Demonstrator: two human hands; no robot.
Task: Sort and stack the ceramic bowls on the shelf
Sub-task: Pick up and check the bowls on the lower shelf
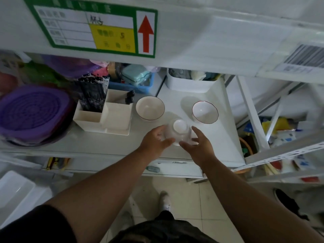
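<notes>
Here, both hands, left hand (pixel 156 141) and right hand (pixel 198 142), cupping an upturned, blurred bowl (pixel 178 131) near the shelf (pixel 112 144) edge. Farther back, two upright bowls: left bowl (pixel 150 108), right bowl (pixel 205 111).

Glossy ceramic bowls (pixel 150 108), smooth white painted metal shelf (pixel 219 109), matt cream plastic organiser (pixel 115 116), ribbed purple plastic basket (pixel 33 111)

Shop stockroom: price label (pixel 94 28), barcode tag (pixel 305 57), metal shelving (pixel 192 30).

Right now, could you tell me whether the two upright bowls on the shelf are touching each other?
Apart. The head view shows the left upright bowl and the right upright bowl separated by a plain strip of bare white shelf.
</notes>
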